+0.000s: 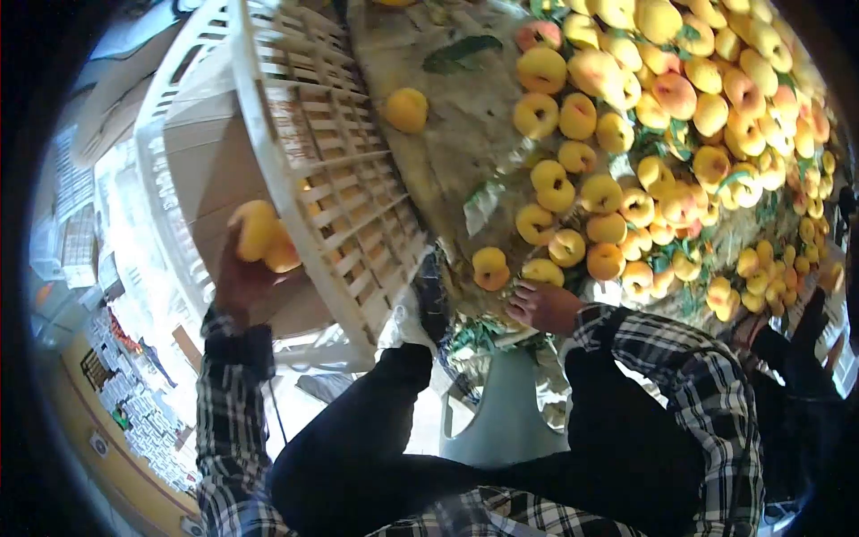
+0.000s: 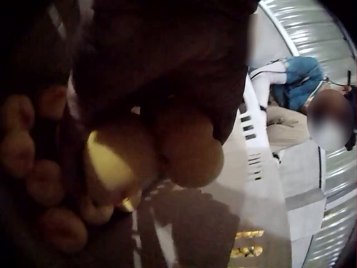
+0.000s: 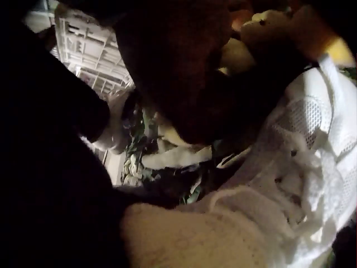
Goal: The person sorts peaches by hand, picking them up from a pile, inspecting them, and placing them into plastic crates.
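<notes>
My left hand [image 1: 243, 279] grips two yellow-orange peaches, one peach [image 1: 256, 229] above a redder peach [image 1: 283, 255], inside the mouth of a white slatted plastic crate [image 1: 268, 134]. From the left wrist, the held peaches [image 2: 189, 153] appear side by side under the dark hand, while several other peaches [image 2: 64, 229] lie in shadow at the left. At the near edge of the peach pile, my right hand [image 1: 548, 309] has loosely bent fingers and no fruit visible in it. A peach [image 1: 543, 272] sits right at its knuckles, and another peach [image 1: 490, 268] lies just left.
A large heap of peaches [image 1: 662, 188] with green leaves covers the cloth [image 1: 456, 116] to the right. A pale green stool [image 1: 501, 412] stands between my legs. A white shoe [image 3: 301, 167] is close below the right wrist. Another person [image 2: 301, 95] sits beyond the crate.
</notes>
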The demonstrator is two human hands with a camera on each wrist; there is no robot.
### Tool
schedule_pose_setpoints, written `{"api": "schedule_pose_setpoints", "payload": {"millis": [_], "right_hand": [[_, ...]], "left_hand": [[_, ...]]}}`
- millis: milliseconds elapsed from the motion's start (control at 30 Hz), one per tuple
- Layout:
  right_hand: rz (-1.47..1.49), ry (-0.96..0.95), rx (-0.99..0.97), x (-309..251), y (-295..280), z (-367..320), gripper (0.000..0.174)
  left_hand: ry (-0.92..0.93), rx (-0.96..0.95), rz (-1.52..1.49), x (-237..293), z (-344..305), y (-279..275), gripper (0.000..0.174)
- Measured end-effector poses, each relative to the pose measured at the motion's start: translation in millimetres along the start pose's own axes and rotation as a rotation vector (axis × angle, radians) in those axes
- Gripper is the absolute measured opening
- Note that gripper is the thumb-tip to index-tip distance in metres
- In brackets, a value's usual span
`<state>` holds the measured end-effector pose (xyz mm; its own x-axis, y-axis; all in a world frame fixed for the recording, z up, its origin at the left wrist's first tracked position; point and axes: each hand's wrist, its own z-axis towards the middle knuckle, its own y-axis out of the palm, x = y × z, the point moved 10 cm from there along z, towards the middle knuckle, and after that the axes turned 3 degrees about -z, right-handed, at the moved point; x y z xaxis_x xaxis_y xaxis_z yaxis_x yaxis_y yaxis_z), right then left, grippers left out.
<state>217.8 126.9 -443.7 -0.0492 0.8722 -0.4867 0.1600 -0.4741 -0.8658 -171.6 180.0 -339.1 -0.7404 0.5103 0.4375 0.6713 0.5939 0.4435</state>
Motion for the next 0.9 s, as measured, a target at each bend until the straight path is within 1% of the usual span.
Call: {"api": "schedule_pose_setpoints", "payload": {"millis": [33, 100, 167, 200, 233, 267, 300, 333, 367, 400, 433, 467, 500, 533, 600, 633, 700, 767, 800, 867, 900], "right_hand": [[0.105, 0.03, -0.074, 5.6, 0.7, -2.7, 0.03], [0.317, 0.034, -0.22, 12.7, -12.4, 2.3, 0.04], [0.664, 0.153, -0.104, 24.1, -48.1, 5.9, 0.055], [0.78, 0.211, -0.079, 28.4, -53.9, 5.7, 0.073], [0.895, 0.25, -0.015, 35.0, -64.1, 5.4, 0.074], [1.001, 0.311, 0.053, 43.6, -74.9, 3.3, 0.075], [1.102, 0.394, 0.131, 54.0, -85.7, -2.1, 0.076], [1.154, 0.405, 0.128, 61.2, -94.1, -3.3, 0.079], [1.173, 0.402, 0.234, 68.0, -82.9, -9.5, 0.078], [1.107, 0.488, 0.252, 80.5, -67.7, -18.1, 0.08], [1.28, 0.532, 0.319, 89.7, -89.4, -20.2, 0.078], [1.272, 0.581, 0.366, 100.1, -97.0, -25.5, 0.078], [1.313, 0.615, 0.38, 107.8, -113.8, -25.6, 0.078], [1.336, 0.57, 0.488, 114.4, -138.8, -27.2, 0.079], [1.27, 0.534, 0.558, 123.8, -169.9, -27.7, 0.08], [1.26, 0.516, 0.611, 125.6, -191.6, -27.4, 0.081], [1.036, 0.525, 0.782, 126.2, -241.1, -30.5, 0.078], [0.873, 0.451, 0.925, 120.3, -273.7, -28.9, 0.071], [0.793, 0.413, 0.992, 118.1, -285.2, -31.5, 0.068], [1.014, 0.521, 0.948, 137.6, -270.1, -40.6, 0.065], [1.128, 0.573, 0.918, 148.2, -260.5, -45.3, 0.064]], "left_hand": [[-0.031, 0.036, -0.01, -7.7, 12.4, -9.4, 0.054], [0.038, 0.053, 0.222, -6.7, 23.7, 2.5, 0.052], [0.096, 0.119, 0.289, 0.3, 28.6, 9.6, 0.051], [0.157, 0.011, 0.334, 11.0, 19.7, 7.0, 0.051], [0.209, -0.121, 0.377, 16.5, 17.2, 3.8, 0.051], [0.276, -0.154, 0.352, 18.2, 22.0, -9.3, 0.049], [0.399, -0.113, 0.295, 28.9, 23.8, -36.7, 0.048], [0.521, -0.058, 0.253, 42.0, 25.8, -62.0, 0.047], [0.628, -0.004, 0.224, 57.6, 29.4, -80.7, 0.046], [0.685, 0.124, 0.248, 88.4, 18.7, -97.3, 0.037], [0.733, 0.258, 0.273, 113.6, 4.2, -71.6, 0.029], [0.893, 0.233, 0.405, 129.3, -20.8, -24.3, 0.027], [0.92, 0.316, 0.402, 135.6, -41.6, 17.4, 0.029], [0.929, 0.216, 0.472, 122.6, -47.2, 70.5, 0.034], [0.945, 0.006, 0.596, 92.9, -62.2, 176.6, 0.047], [0.886, -0.191, 0.636, 59.1, -54.6, 235.2, 0.053], [0.537, -0.108, 0.768, -4.2, -14.6, 276.9, 0.066], [0.226, -0.275, 0.557, -60.4, 4.1, 308.5, 0.067], [0.167, -0.259, 0.567, -70.8, 16.9, 309.5, 0.066], [0.039, -0.221, 0.585, -89.8, 43.8, 305.6, 0.064], [0.009, -0.205, 0.532, -95.2, 52.9, 304.6, 0.06]]}}
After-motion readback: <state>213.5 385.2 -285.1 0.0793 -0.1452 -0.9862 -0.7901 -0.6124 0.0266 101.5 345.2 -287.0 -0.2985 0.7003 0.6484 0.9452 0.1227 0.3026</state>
